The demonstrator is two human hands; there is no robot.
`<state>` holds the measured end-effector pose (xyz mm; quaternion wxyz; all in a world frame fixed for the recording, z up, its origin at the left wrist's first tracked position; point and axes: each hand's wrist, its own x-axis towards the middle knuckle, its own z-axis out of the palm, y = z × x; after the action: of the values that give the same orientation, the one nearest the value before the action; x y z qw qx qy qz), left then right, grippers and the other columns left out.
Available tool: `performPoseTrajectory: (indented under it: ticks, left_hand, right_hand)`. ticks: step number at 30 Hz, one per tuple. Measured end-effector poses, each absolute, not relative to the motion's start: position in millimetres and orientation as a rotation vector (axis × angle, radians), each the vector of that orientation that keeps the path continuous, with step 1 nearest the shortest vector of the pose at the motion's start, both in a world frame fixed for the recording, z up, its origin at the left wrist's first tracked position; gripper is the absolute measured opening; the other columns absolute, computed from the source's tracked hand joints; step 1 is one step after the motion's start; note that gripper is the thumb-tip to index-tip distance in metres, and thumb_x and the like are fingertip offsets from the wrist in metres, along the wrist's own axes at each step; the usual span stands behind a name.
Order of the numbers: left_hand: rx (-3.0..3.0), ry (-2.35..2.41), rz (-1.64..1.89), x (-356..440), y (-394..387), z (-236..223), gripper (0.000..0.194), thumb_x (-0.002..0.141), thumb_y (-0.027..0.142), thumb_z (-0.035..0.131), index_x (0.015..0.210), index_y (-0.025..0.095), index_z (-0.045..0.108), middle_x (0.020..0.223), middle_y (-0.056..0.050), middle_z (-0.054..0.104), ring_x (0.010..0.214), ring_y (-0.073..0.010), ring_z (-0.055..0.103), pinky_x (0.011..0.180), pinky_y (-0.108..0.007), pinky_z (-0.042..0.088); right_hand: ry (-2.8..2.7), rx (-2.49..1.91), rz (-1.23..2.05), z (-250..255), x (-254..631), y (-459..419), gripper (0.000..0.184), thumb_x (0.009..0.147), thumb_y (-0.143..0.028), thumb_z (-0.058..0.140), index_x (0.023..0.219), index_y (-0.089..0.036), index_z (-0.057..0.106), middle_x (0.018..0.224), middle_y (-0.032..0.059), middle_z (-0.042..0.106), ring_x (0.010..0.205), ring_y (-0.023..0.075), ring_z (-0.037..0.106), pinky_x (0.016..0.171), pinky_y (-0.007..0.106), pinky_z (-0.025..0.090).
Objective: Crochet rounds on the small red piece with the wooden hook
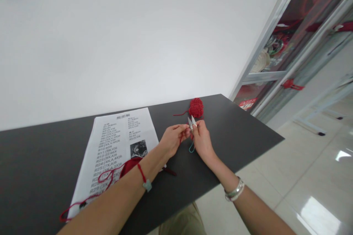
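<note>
My right hand (202,141) holds a pair of small steel thread snips (192,123) upright, blades pointing away from me. A teal loop (191,148) hangs below them. My left hand (172,140) pinches a strand of red yarn (181,140) right beside the blades. Just beyond both hands sits a ball of red yarn (196,108), with a loose tail lying to its left. A red crocheted piece (131,166) lies on a printed pattern sheet (124,134), partly hidden under my left forearm, and its yarn trails loosely to the left.
A dark red slender item (169,171), perhaps a crochet hook, lies near my left wrist on the black table (228,128). A glass-fronted cabinet (286,44) stands at the right, above a tiled floor (311,169). A white wall fills the background.
</note>
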<state>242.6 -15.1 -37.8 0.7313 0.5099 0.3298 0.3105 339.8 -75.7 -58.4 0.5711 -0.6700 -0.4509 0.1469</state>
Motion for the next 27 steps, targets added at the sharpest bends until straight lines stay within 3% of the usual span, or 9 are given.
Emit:
performPoseTrajectory:
  ticks: [7, 11, 13, 15, 17, 19, 21, 25, 27]
  left_hand:
    - [1.255, 0.891, 0.613, 234, 3, -31, 0.027, 0.091, 0.033, 0.059, 0.112, 0.015, 0.060, 0.108, -0.007, 0.064, 0.087, -0.0182, 0.064, 0.073, -0.037, 0.056]
    - [1.349, 0.910, 0.708, 221, 5, -16, 0.012, 0.086, 0.022, 0.062, 0.078, 0.013, 0.063, 0.066, 0.003, 0.058, 0.054, -0.0092, 0.051, 0.052, -0.023, 0.042]
    - [1.388, 0.868, 0.764, 212, 1, -6, 0.015, 0.077, 0.015, 0.062, 0.063, 0.014, 0.061, 0.051, 0.006, 0.047, 0.046, -0.0074, 0.041, 0.047, -0.022, 0.031]
    - [1.416, 0.822, 0.814, 205, -5, 3, 0.013, 0.072, 0.015, 0.062, 0.059, 0.015, 0.062, 0.049, 0.006, 0.048, 0.047, -0.0076, 0.040, 0.049, -0.022, 0.029]
    - [1.435, 0.780, 0.836, 198, -13, 11, 0.010, 0.068, 0.017, 0.064, 0.058, 0.016, 0.063, 0.052, 0.005, 0.052, 0.050, -0.0085, 0.042, 0.051, -0.023, 0.030]
    - [1.448, 0.738, 0.814, 189, -22, 20, 0.010, 0.065, 0.021, 0.067, 0.057, 0.016, 0.064, 0.052, 0.003, 0.054, 0.052, -0.0098, 0.044, 0.053, -0.024, 0.032]
    - [1.442, 0.699, 0.781, 169, -29, 33, 0.011, 0.063, 0.024, 0.071, 0.059, 0.016, 0.066, 0.055, 0.001, 0.057, 0.055, -0.0119, 0.049, 0.056, -0.025, 0.037]
    - [1.168, 0.624, 0.905, 92, -38, 64, 0.005, 0.064, 0.022, 0.068, 0.061, 0.018, 0.065, 0.094, -0.004, 0.071, 0.072, -0.0158, 0.060, 0.071, -0.030, 0.048]
    - [1.031, 0.693, 1.125, 45, -38, 74, 0.004, 0.064, 0.020, 0.062, 0.061, 0.021, 0.064, 0.082, 0.000, 0.070, 0.071, -0.0155, 0.058, 0.068, -0.029, 0.050]
  right_hand:
    - [-1.325, -1.776, 0.313, -50, 373, -100, 0.025, 0.092, -0.031, 0.035, 0.068, -0.025, 0.036, 0.057, -0.0037, 0.046, 0.052, 0.0153, 0.048, 0.052, 0.025, 0.038]
    - [-1.460, -2.024, 0.156, -43, 422, -119, 0.026, 0.085, -0.020, 0.047, 0.059, -0.022, 0.043, 0.057, 0.0025, 0.051, 0.066, 0.0214, 0.054, 0.065, 0.032, 0.042]
    - [-1.498, -2.104, 0.004, -38, 433, -121, 0.017, 0.083, -0.016, 0.050, 0.068, -0.019, 0.055, 0.081, 0.0130, 0.062, 0.090, 0.0302, 0.056, 0.078, 0.042, 0.043]
    - [-1.563, -2.123, -0.124, -34, 428, -111, 0.013, 0.085, -0.016, 0.052, 0.093, -0.016, 0.062, 0.114, 0.0204, 0.058, 0.112, 0.0366, 0.049, 0.088, 0.050, 0.041]
    - [-1.681, -2.089, -0.181, -31, 413, -90, 0.035, 0.087, -0.021, 0.055, 0.122, -0.017, 0.054, 0.131, 0.0184, 0.049, 0.120, 0.0340, 0.046, 0.095, 0.048, 0.041]
    - [-1.807, -2.050, -0.184, -30, 398, -65, 0.048, 0.088, -0.022, 0.058, 0.134, -0.024, 0.046, 0.139, 0.0113, 0.044, 0.121, 0.0260, 0.049, 0.095, 0.038, 0.046]
    - [-1.856, -2.072, -0.191, -32, 389, -41, 0.038, 0.088, -0.019, 0.058, 0.126, -0.024, 0.054, 0.141, 0.0099, 0.044, 0.118, 0.0244, 0.054, 0.091, 0.035, 0.050]
    - [-1.762, -2.174, -0.230, -37, 396, -16, 0.025, 0.094, -0.022, 0.055, 0.118, -0.016, 0.059, 0.130, 0.0133, 0.054, 0.108, 0.0245, 0.061, 0.086, 0.040, 0.054]
    - [-1.713, -2.196, -0.236, -38, 401, -11, 0.029, 0.094, -0.029, 0.058, 0.121, -0.017, 0.057, 0.125, 0.0102, 0.059, 0.105, 0.0234, 0.062, 0.086, 0.043, 0.054]
